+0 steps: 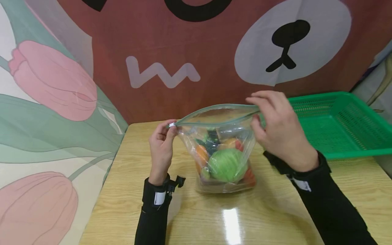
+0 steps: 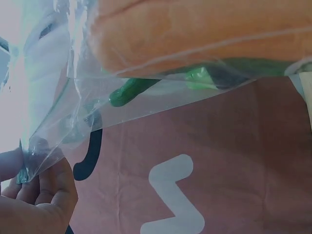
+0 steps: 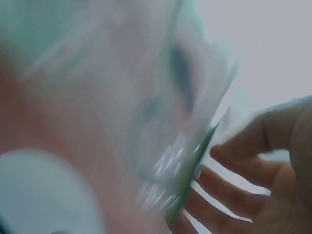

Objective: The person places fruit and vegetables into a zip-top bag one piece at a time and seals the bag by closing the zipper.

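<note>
A clear zip bag (image 1: pixel 196 137) with a green seal strip stands on the table, its mouth spread apart. Through its film show a round green cabbage (image 1: pixel 228 165), an orange item (image 1: pixel 201 153), dark green pieces and red pieces. My left hand (image 1: pixel 161 144) pinches the bag's left top corner at the white zip slider (image 1: pixel 172 125). In the left wrist view, that hand (image 2: pixel 41 192) grips the corner below a large orange item (image 2: pixel 204 36) and a green one (image 2: pixel 129 92). My right hand (image 1: pixel 280 127) is at the right top corner, thumb and fingers apart around the seal edge (image 3: pixel 197 168).
A green plastic basket (image 1: pixel 340 126) sits at the back right of the wooden table (image 1: pixel 122 204), behind my right hand. A brown cloth with a bear face (image 1: pixel 214 61) hangs along the back edge. Flower-patterned fabric (image 1: pixel 52 136) hangs at the left.
</note>
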### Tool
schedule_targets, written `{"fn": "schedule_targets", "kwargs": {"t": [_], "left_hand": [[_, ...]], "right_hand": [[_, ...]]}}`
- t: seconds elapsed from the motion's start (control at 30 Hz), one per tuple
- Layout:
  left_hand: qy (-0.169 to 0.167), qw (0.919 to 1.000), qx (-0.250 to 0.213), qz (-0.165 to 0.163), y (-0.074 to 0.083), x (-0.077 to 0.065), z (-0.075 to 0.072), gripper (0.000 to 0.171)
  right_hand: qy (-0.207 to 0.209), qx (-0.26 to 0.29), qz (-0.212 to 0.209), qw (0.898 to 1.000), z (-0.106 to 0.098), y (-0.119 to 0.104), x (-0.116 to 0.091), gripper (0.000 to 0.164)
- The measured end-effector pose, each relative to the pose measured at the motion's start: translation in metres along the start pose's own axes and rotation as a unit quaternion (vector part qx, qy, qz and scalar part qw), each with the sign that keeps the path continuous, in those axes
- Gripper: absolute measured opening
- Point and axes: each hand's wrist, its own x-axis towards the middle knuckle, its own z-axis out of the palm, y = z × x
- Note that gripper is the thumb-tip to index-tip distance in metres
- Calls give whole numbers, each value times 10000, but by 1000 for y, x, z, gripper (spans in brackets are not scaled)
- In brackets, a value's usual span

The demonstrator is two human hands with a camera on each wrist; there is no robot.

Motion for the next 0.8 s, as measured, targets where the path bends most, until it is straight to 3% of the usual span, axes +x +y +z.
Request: {"fn": "schedule_targets", "kwargs": {"t": [0.07,0.17,0.27,0.33,0.43,0.53,0.67,0.8], "left_hand": [[3,10000,54,13,2,-2,-2,28],[-31,10000,8,-1,5,-5,-6,32],[-41,9998,-186,-5,9,-8,-11,34],[3,9997,-224,1,11,-8,-14,34],[92,9998,-167,12,13,-7,-15,31],[330,9994,38,7,13,-7,-14,21],[722,9971,237,37,11,-8,-14,10],[885,9954,276,220,9,-9,-15,11]], "right_hand": [[36,17,-628,9980,8,-29,13,29],[-346,86,-1264,9913,22,-74,36,21],[-1231,-227,-1406,9821,40,-107,60,16],[-1918,-664,-1391,9693,55,-119,75,15],[-2709,-1118,-1276,9475,76,-124,88,8],[-3163,-1087,-1039,9366,89,-119,94,11],[-3420,-683,-769,9341,93,-110,97,16],[-3400,-325,-782,9366,93,-103,97,15]]}}
